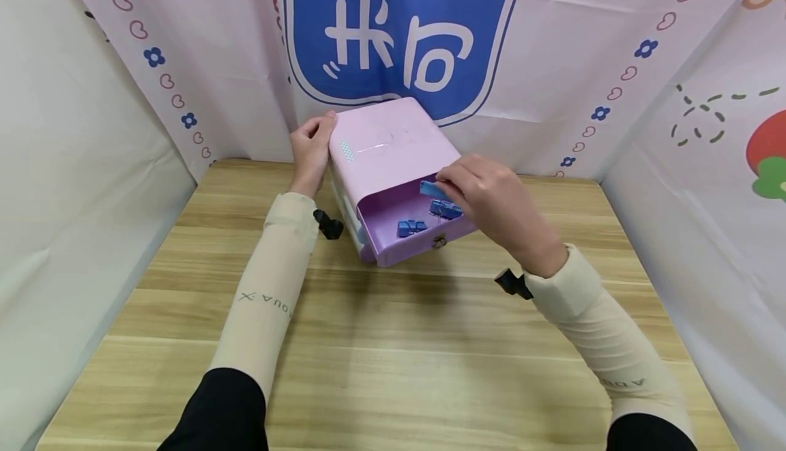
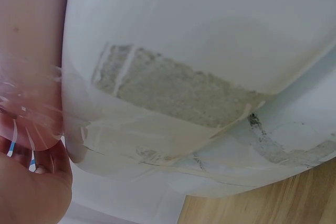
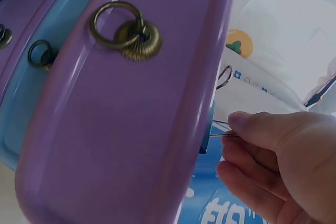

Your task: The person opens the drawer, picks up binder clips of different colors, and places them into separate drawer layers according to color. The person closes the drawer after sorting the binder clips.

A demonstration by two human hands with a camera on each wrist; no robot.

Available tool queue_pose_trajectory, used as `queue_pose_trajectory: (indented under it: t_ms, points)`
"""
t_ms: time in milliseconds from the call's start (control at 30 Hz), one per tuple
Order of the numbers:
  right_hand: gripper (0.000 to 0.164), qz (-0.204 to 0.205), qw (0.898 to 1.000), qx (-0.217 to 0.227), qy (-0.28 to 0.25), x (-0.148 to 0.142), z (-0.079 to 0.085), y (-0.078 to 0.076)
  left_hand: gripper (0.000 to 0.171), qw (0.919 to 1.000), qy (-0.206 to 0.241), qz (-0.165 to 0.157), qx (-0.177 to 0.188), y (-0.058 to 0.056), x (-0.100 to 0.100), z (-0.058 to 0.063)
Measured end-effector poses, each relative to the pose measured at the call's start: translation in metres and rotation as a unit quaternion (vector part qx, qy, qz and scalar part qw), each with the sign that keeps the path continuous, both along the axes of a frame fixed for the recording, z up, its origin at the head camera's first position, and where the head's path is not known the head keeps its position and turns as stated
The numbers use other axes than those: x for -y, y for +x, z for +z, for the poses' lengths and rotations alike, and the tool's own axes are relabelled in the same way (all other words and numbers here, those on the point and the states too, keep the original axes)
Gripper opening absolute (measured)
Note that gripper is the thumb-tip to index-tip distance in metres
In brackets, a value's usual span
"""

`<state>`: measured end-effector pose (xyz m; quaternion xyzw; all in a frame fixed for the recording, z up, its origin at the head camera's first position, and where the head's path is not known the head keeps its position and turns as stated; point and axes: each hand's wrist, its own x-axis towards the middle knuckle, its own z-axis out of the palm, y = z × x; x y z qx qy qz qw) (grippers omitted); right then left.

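Observation:
A small pink-topped drawer cabinet (image 1: 393, 144) stands at the back of the table, its purple top drawer (image 1: 405, 252) pulled out. Two blue binder clips (image 1: 411, 228) lie in that drawer. My right hand (image 1: 500, 205) is over the drawer's right side and pinches another blue binder clip (image 1: 432, 189). In the right wrist view, thumb and fingers hold this clip by its wire handles (image 3: 224, 135), with its body partly behind the drawer front. My left hand (image 1: 312, 147) grips the cabinet's back left corner; the left wrist view shows its curled fingers there.
Below the top drawer, a blue drawer (image 3: 50, 72) and another purple drawer (image 3: 31, 3) have ring pulls. Tape runs along the cabinet's white side (image 2: 210, 30). Behind the wooden table (image 1: 430, 369) hangs a printed cloth (image 1: 552, 62), close to the cabinet.

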<state>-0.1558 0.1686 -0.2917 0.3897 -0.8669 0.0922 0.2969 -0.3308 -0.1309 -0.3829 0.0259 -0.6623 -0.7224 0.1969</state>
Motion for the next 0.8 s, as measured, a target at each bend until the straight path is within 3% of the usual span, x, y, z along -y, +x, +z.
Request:
queue_pose_trajectory:
  t_ms: [367,800]
  points:
    - [0.016,0.036,0.999,0.007,0.03,0.029,-0.004,-0.003,0.024,1.0,-0.003,-0.004,0.004,0.001,0.0,0.001]
    - [0.016,0.061,0.993,0.074,0.065,0.057,-0.002,-0.008,0.025,1.0,-0.003,-0.005,0.005,0.001,0.0,0.001]
